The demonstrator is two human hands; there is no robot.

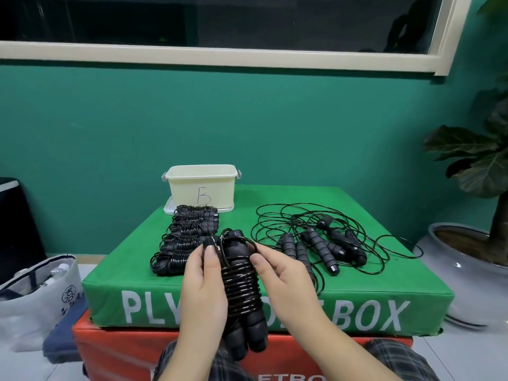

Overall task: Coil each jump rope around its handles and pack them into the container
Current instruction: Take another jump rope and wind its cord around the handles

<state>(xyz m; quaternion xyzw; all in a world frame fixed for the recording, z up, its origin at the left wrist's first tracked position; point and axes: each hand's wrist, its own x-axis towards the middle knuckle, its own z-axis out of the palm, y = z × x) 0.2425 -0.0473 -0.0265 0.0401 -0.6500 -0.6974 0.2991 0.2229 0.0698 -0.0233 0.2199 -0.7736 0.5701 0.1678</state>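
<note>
Two hands up close, over the near edge of the green box [357, 276]. Left hand [202, 284] wrapped round the side of a coiled rope [242, 287], thumb flat on the coils, fingers curled behind. Right hand [286, 276] on the other side, thumb and fingers pinching the last loop of cord near the top of the handles. Handles side by side, standing almost upright, cord wound tight round the middle. Bottom ends of the handles poking out below the hands.

Five or so done bundles [187, 237] in a row on the left part of the box, running back toward the tub [202, 185]. Hard to count them for sure. Tub pale yellow, at the far edge, marked with a B, sitting on its lid [170, 209]. Cannot see inside it.

Loose ropes [321, 240] in a tangle on the right part of the box, black handles in a pile, thin cords looping all round them. Well apart from the bundles.

Orange box [110, 350] under the green one. Grey bag [35, 292] on the floor at left. Plant in a white pot [467, 276] at right.
</note>
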